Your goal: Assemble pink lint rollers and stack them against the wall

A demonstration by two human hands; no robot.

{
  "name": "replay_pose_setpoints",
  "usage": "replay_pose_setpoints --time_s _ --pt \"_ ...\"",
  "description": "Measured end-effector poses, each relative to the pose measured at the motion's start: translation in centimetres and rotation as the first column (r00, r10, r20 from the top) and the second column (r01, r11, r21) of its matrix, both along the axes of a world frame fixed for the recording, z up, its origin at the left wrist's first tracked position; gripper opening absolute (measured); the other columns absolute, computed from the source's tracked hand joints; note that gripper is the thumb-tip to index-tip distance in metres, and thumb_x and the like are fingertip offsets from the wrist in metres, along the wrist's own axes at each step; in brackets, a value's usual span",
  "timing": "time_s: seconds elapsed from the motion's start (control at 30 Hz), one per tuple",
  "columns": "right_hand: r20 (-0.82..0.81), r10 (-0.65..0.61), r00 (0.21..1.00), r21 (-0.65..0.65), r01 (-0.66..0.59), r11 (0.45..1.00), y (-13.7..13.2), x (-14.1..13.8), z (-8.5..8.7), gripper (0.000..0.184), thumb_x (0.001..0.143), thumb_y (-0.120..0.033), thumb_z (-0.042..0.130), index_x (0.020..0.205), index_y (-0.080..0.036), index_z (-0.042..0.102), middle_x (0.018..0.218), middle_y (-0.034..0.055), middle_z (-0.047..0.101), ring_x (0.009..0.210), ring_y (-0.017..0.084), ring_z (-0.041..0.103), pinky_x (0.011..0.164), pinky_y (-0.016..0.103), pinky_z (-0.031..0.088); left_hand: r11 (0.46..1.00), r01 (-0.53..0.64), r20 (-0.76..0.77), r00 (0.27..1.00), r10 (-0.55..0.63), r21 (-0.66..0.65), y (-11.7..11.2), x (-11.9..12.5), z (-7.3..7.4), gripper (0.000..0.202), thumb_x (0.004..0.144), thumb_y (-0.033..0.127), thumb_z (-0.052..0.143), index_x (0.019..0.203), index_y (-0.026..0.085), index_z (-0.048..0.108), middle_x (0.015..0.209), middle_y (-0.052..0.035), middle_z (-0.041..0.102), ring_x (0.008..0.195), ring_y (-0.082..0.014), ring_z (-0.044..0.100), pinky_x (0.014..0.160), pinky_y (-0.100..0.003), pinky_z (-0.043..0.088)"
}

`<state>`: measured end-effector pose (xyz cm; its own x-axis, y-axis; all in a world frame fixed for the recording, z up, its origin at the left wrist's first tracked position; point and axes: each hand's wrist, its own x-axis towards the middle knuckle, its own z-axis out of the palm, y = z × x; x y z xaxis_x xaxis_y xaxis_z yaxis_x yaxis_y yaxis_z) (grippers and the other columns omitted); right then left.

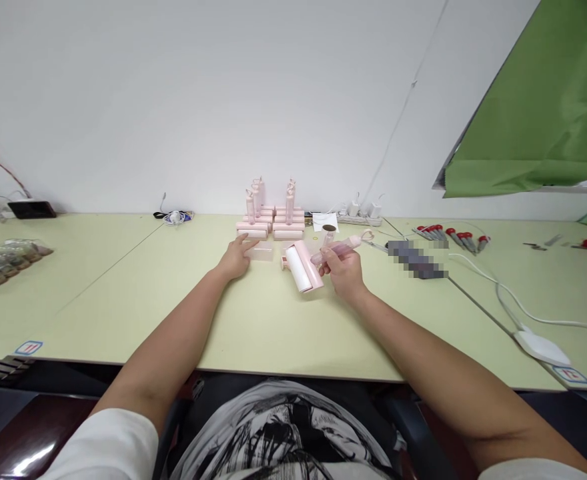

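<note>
My right hand (342,270) is closed round the pink handle of a lint roller (304,265), whose white roll lies low over the pale green table (263,320). My left hand (235,257) rests on the table with fingers stretched forward, its fingertips touching a clear plastic cover (260,251). Just behind the cover stands a stack of pink lint rollers (271,223), some with handles upright.
A white power strip (359,215) and a small dark-topped roll (329,231) sit at the back. Red-handled tools (451,237) lie to the right, and a white cable with an adapter (541,347) runs near the front right edge. Bagged items (3,263) lie far left.
</note>
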<state>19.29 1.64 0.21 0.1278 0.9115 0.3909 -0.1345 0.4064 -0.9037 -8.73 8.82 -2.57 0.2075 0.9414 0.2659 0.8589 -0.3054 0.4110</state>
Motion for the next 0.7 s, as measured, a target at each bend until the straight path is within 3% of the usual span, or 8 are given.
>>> replay_pose_setpoints --time_s 0.13,0.23,0.43,0.53,0.63,0.7 --pt "0.026 0.028 0.999 -0.028 -0.027 0.999 -0.2 -0.1 0.1 0.041 0.066 -0.054 0.077 0.074 -0.017 0.063 0.061 0.0017 0.069 0.040 0.010 0.051 0.040 0.025 0.046 1.000 0.012 0.021 1.000 -0.012 0.007 -0.1 0.2 -0.1 0.072 0.081 0.031 0.061 0.150 0.023 0.040 0.155 -0.0087 0.036 0.141 -0.0329 0.035 0.119 -0.048 0.030" --pt "0.063 0.051 0.997 -0.042 -0.048 0.998 -0.3 -0.3 0.0 0.043 0.067 -0.057 0.076 0.076 -0.017 0.064 0.063 0.0024 0.069 0.042 0.010 0.051 0.041 0.025 0.047 1.000 0.007 -0.003 1.000 -0.007 0.006 -0.4 0.6 -0.1 0.065 0.085 0.044 0.057 0.146 0.024 0.047 0.151 -0.0086 0.041 0.137 -0.0333 0.040 0.115 -0.047 0.035" --pt "0.087 0.068 0.994 -0.049 -0.064 0.997 -0.1 -0.4 -0.3 0.045 0.065 -0.060 0.077 0.075 -0.018 0.063 0.060 0.0007 0.066 0.043 0.010 0.050 0.041 0.025 0.048 0.999 -0.043 -0.031 0.999 0.043 0.027 -0.7 1.7 0.0 0.056 0.091 0.042 0.048 0.145 0.025 0.047 0.151 -0.0113 0.040 0.135 -0.0359 0.040 0.111 -0.051 0.036" --pt "0.092 0.079 0.993 -0.056 -0.074 0.996 -0.1 -0.3 -0.4 0.046 0.065 -0.060 0.077 0.075 -0.017 0.063 0.060 0.0002 0.065 0.043 0.010 0.049 0.041 0.025 0.047 0.983 -0.125 -0.017 0.992 0.128 0.133 -1.0 2.2 0.5 0.058 0.092 0.041 0.047 0.147 0.022 0.043 0.152 -0.0154 0.038 0.138 -0.0377 0.036 0.111 -0.055 0.031" --pt "0.043 0.112 0.993 -0.072 -0.108 0.991 -0.2 -0.4 -0.4 0.045 0.065 -0.057 0.079 0.079 -0.017 0.064 0.062 0.0003 0.067 0.044 0.010 0.051 0.042 0.025 0.048 0.941 -0.191 0.149 0.977 0.154 0.279 -1.8 2.9 1.4 0.051 0.095 0.040 0.043 0.141 0.019 0.048 0.140 -0.0163 0.050 0.129 -0.0326 0.047 0.107 -0.051 0.037" --pt "-0.030 0.163 0.986 -0.097 -0.165 0.981 -0.3 -0.5 -0.4 0.047 0.065 -0.055 0.080 0.086 -0.017 0.064 0.064 -0.0004 0.067 0.046 0.011 0.055 0.043 0.026 0.051 0.965 -0.125 0.343 0.939 0.039 0.232 -2.7 3.8 1.9 0.048 0.096 0.044 0.039 0.136 0.017 0.049 0.122 -0.0143 0.061 0.110 -0.0262 0.059 0.097 -0.043 0.045"
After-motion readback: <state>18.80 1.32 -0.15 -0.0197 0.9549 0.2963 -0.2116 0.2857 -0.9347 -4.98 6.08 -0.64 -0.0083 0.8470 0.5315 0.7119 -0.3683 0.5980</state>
